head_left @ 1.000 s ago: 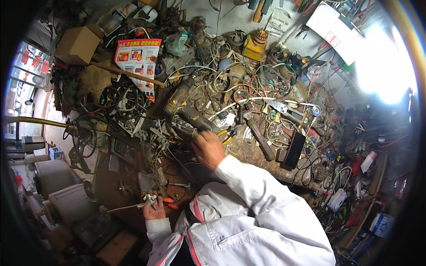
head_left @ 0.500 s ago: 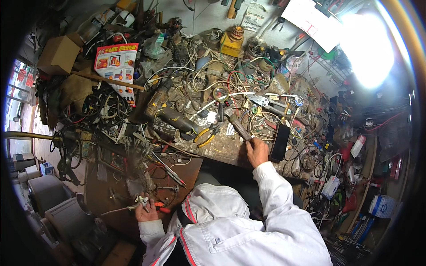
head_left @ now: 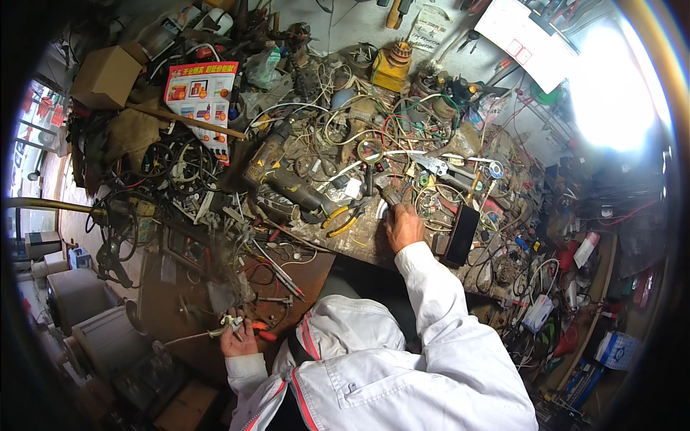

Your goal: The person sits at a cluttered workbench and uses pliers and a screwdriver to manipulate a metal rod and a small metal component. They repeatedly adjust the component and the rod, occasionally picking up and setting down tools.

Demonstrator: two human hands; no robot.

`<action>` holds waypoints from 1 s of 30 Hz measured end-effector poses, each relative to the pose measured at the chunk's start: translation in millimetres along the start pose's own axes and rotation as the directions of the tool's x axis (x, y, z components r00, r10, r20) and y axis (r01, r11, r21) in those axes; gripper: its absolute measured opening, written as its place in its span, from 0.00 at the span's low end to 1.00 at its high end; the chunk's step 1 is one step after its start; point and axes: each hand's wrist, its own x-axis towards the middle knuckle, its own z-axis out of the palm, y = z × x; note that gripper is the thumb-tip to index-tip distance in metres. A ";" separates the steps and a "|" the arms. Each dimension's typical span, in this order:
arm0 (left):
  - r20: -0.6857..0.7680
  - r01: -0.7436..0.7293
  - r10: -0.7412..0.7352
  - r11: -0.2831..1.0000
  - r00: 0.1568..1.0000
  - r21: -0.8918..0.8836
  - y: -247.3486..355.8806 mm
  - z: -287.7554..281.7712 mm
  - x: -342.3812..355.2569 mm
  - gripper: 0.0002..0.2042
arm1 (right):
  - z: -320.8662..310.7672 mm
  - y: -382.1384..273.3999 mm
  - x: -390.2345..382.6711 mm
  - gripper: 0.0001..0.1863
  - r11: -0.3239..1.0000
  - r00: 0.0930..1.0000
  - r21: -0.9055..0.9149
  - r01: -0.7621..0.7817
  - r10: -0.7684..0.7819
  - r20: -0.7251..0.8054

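My right hand is closed around a brown bar-shaped tool at the front of the cluttered workbench; only its far end shows past my fingers. Right of that hand lies a black smartphone. Yellow-handled pliers rest to its left. Low on the left, my left hand grips a small pale metal fitting, its exact kind unclear. A thin light rod or cable runs left from there. Beside those fingers is a red-orange handle.
A dusty power drill, a magnifying glass and metal shears lie among tangled wires. A brown board spans the lower left, near grey machines. A bright lamp glares at upper right.
My right hand has shifted up along the bar-shaped tool, covering more of it. The whole view has shifted slightly. My left hand stays in place with the pale fitting.
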 end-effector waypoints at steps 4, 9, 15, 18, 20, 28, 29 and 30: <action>-0.001 -0.033 0.033 0.999 0.999 -0.030 -0.3 -5.2 -3.0 0.19 | 2.0 6.1 16.5 0.15 0.993 0.994 -0.086 -0.082 0.076 -0.072; 0.023 -0.006 0.006 1.000 1.000 -0.030 -2.0 -5.8 -1.4 0.18 | 2.0 11.9 19.9 0.15 0.995 1.000 -0.096 0.002 -0.004 -0.018; -0.022 0.009 -0.010 0.999 1.000 -0.041 -0.3 -7.8 0.9 0.18 | -6.2 12.7 -2.8 0.14 1.000 0.996 -0.018 -0.008 0.007 -0.094; -0.023 -0.002 0.001 0.999 1.000 -0.041 0.3 -5.3 -0.2 0.18 | -7.1 16.5 -11.9 0.14 0.999 0.994 -0.048 -0.015 0.010 -0.106; -0.018 -0.006 0.006 0.999 1.000 -0.037 -0.5 -1.9 -2.0 0.18 | -4.0 23.1 -15.8 0.13 0.998 0.993 -0.062 -0.025 0.018 -0.117; -0.032 -0.004 0.002 0.998 0.999 -0.057 -1.4 1.7 -3.9 0.19 | 0.1 25.9 -14.7 0.14 0.995 0.992 -0.073 -0.063 0.055 -0.109; -0.019 -0.008 0.007 0.998 1.000 -0.055 -2.0 -1.1 -2.8 0.19 | 3.5 26.7 -13.0 0.14 0.995 0.992 -0.073 -0.069 0.061 -0.107; -0.006 -0.014 0.013 0.998 1.000 -0.055 -2.6 -5.0 -1.0 0.20 | 4.4 24.2 -10.4 0.14 0.995 0.992 -0.071 -0.072 0.065 -0.105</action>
